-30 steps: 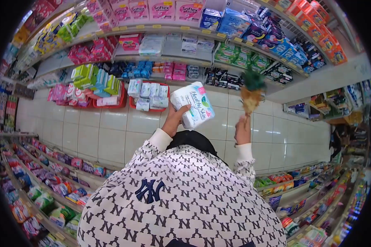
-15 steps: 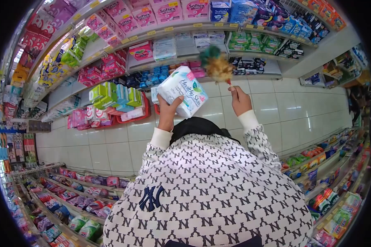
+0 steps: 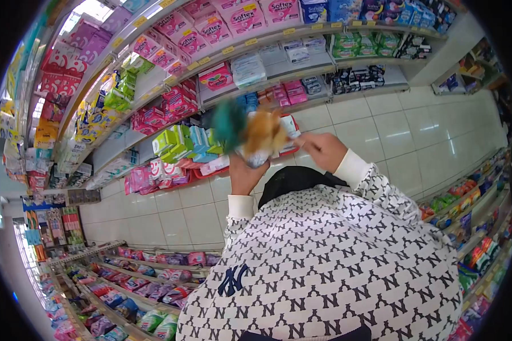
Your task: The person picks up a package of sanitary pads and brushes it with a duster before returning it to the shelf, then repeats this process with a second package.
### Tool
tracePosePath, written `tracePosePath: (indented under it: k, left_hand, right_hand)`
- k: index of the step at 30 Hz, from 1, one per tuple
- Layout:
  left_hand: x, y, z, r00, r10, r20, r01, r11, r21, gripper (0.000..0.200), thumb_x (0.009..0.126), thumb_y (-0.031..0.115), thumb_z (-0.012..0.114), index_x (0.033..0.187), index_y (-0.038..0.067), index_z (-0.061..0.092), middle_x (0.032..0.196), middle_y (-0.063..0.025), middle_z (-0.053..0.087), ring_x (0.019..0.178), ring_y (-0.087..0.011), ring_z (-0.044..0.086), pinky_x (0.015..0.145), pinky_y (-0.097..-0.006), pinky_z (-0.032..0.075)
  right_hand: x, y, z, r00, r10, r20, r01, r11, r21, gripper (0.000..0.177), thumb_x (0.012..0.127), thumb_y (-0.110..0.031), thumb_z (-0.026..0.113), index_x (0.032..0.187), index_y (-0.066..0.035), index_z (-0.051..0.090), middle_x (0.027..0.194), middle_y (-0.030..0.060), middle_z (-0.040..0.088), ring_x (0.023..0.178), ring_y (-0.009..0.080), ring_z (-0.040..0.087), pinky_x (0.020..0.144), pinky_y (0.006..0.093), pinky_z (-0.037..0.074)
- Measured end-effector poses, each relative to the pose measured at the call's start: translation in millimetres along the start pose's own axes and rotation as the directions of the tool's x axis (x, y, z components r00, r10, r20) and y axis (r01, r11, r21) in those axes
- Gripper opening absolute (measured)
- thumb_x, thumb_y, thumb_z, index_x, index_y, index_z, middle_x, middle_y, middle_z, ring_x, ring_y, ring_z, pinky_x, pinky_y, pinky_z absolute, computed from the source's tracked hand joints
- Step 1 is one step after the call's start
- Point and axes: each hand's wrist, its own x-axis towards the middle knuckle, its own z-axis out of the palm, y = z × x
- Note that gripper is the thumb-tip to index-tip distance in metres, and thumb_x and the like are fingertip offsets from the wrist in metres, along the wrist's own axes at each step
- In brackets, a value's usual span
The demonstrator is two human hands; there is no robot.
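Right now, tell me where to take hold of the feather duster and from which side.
Take the feather duster by its thin handle, coming from the right, where the right hand pinches it. The fluffy head is soft and blurred, and it lies across the pack in the left hand, so that end offers no firm hold.

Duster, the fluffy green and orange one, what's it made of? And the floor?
The duster looks like soft feathers or fluffy fibres, teal at one end, orange-brown at the other; the blur leaves it open which. The floor looks like glazed white tile, glossy: a grid of joint lines and bright light reflections.
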Motion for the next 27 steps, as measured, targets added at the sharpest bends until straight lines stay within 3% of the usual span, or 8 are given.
tracePosePath:
  k: [1,4,7,10,15,19,24,27]
  left_hand:
    - [6,-4,1,0.898,0.414,0.146,-0.433,0.781,0.451,0.091,0.063,0.018,0.084,0.133,-0.002,0.03,0.127,-0.0205,0.048,0.119,-0.0298,0.051,0.099,-0.0387,0.042]
    - [-11,2,-9,1.0,0.018,-0.02,-0.017,1.0,0.026,0.093,0.061,0.016,0.084,0.134,-0.002,0.029,0.125,-0.0206,0.05,0.118,-0.0304,0.052,0.098,-0.0378,0.043]
    - [-21,-16,-10,1.0,0.022,-0.013,-0.022,0.998,-0.052,0.095,0.059,0.013,0.084,0.134,-0.002,0.029,0.124,-0.0202,0.049,0.116,-0.0307,0.053,0.097,-0.0385,0.044]
    - [-27,-11,-13,1.0,-0.012,-0.023,0.011,0.999,-0.049,0.096,0.057,0.012,0.084,0.135,-0.002,0.03,0.124,-0.0199,0.048,0.116,-0.0322,0.052,0.098,-0.0396,0.042]
    - [-20,-18,-12,0.988,0.153,0.013,-0.154,0.988,0.035,0.088,0.056,0.016,0.082,0.131,0.002,0.039,0.12,-0.0205,0.053,0.117,-0.0356,0.05,0.103,-0.044,0.038]
    - [-12,-10,-21,0.92,0.312,0.236,-0.361,0.91,0.206,0.088,0.053,0.021,0.081,0.13,0.005,0.042,0.128,-0.017,0.049,0.125,-0.0366,0.041,0.114,-0.0574,0.016]
    - [1,-5,-27,0.84,0.32,0.439,-0.467,0.837,0.284,0.09,0.055,0.022,0.083,0.133,0.009,0.041,0.13,-0.013,0.048,0.126,-0.0339,0.04,0.112,-0.0534,0.023]
    - [13,10,-35,0.76,0.43,0.488,-0.582,0.784,0.215,0.09,0.056,0.018,0.082,0.135,0.01,0.04,0.131,-0.0119,0.047,0.126,-0.0342,0.04,0.11,-0.0494,0.028]
  right_hand:
    - [1,-9,-4,0.991,-0.02,0.135,0.041,0.987,-0.153,0.022,0.094,-0.026,0.052,0.101,-0.011,0.065,0.081,0.0181,0.066,0.077,0.0373,0.064,0.069,0.0456,0.049]
    - [15,91,17,0.983,0.183,-0.013,-0.183,0.977,-0.109,0.02,0.093,-0.016,0.052,0.103,-0.006,0.066,0.091,0.0155,0.069,0.083,0.0359,0.065,0.075,0.0386,0.051]
    - [21,78,-10,0.92,0.371,-0.128,-0.39,0.902,-0.186,0.021,0.093,-0.02,0.053,0.101,-0.006,0.066,0.091,0.0154,0.069,0.083,0.0366,0.065,0.075,0.0387,0.05]
    - [1,42,14,0.981,0.194,0.005,-0.194,0.978,0.075,0.023,0.093,-0.024,0.05,0.1,-0.01,0.066,0.086,0.0194,0.066,0.084,0.0391,0.063,0.072,0.0467,0.049]
    - [0,110,28,0.914,0.405,0.015,-0.382,0.873,-0.301,0.024,0.092,-0.022,0.048,0.099,-0.008,0.067,0.093,0.0182,0.068,0.086,0.0367,0.064,0.079,0.0424,0.05]
    - [15,100,8,0.942,0.332,0.043,-0.332,0.943,-0.017,0.023,0.091,-0.018,0.05,0.094,-0.005,0.069,0.092,0.0134,0.07,0.086,0.0281,0.065,0.079,0.0356,0.049]
    - [52,82,27,0.914,0.062,0.4,-0.114,0.988,0.108,0.024,0.09,-0.02,0.052,0.092,-0.006,0.072,0.091,0.0112,0.07,0.085,0.0231,0.065,0.081,0.0343,0.049]
    - [85,62,14,0.832,0.408,0.376,-0.184,0.843,-0.506,0.024,0.09,-0.022,0.053,0.093,-0.01,0.074,0.091,0.0135,0.071,0.084,0.0235,0.067,0.08,0.035,0.05]
